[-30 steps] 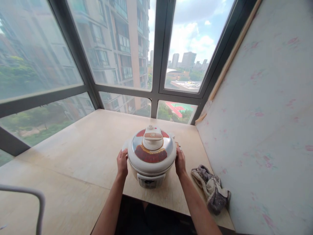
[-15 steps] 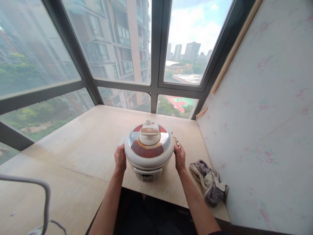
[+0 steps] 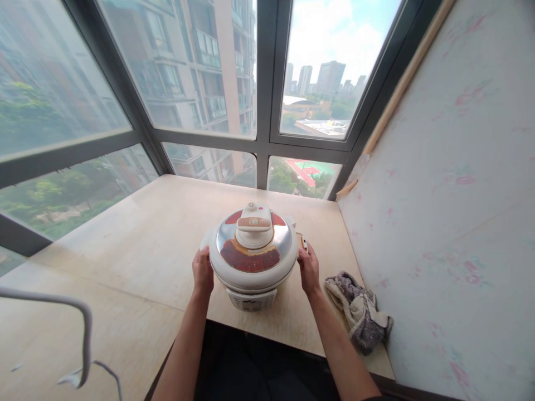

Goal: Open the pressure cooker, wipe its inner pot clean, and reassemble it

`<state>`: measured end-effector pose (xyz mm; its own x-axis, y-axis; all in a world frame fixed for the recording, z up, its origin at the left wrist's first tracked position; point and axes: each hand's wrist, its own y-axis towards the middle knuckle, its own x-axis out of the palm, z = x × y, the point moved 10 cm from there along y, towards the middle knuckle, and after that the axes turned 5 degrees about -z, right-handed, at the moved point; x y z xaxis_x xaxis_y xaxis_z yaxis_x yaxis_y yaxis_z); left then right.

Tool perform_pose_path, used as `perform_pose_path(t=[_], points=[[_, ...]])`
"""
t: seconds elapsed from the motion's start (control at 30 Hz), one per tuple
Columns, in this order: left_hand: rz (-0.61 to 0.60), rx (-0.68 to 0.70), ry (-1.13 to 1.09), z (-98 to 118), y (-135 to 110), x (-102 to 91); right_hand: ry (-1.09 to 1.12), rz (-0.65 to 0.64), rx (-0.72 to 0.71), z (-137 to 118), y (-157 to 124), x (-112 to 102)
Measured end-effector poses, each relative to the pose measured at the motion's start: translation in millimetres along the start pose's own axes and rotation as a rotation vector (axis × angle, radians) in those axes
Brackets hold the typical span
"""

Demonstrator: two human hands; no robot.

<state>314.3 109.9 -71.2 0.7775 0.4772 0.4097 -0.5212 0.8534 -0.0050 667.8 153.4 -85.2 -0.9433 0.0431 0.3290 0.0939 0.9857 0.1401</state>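
A white electric pressure cooker stands upright in front of me, its lid shut. Brown-red patches and a shiny metal ring cover the lid, with a beige-topped lid handle across the middle. My left hand grips the cooker's left side and my right hand grips the right side, fingers curled under the rim. Just above the right hand, a small white and dark part sticks out. Whether the base touches the wooden surface is hard to tell.
The pale wooden surface runs back to grey-framed windows. Right of my right forearm lies a crumpled grey and beige cloth, near the papered wall. A bent grey-white tube and a thin cord rise at the lower left.
The cooker appears slightly larger and a little further left, with both hands still on it. The view has shifted slightly, moving the tube and cloth in the picture.
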Motion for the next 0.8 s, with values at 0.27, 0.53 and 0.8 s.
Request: perform_pose_path(t=[0.27,0.53,0.8], points=[[0.007,0.014,0.032,7,-2,2.9,-0.130,0.019,0.094,-10,19,-10],[-0.002,0.032,0.016,12,-4,5.5,-0.146,-0.051,0.044,-9,28,-11],[-0.011,0.010,0.018,3,-3,3.3,-0.097,-0.017,-0.022,-7,24,-10]])
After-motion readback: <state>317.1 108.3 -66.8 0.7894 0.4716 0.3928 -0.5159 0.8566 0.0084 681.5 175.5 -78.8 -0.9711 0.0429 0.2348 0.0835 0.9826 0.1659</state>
